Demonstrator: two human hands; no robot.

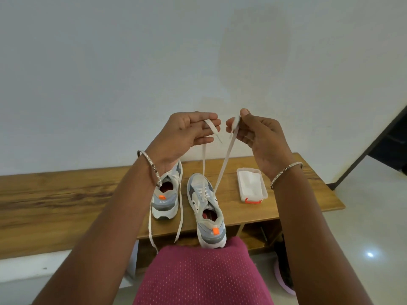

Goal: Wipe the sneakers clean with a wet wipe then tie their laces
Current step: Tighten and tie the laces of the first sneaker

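1. Left hand holds one lace end in its fingers
2. Right hand pinches the other lace end
3. Both laces rise from the right shoe on the bench

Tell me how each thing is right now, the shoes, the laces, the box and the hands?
Right sneaker: on the table, untied, laces pulled up.
Left sneaker: untied, laces hanging off the table edge.
Left hand: raised, lace end across its fingers.
Right hand: pinching the other lace end.
Wipes box: open, wipes inside.
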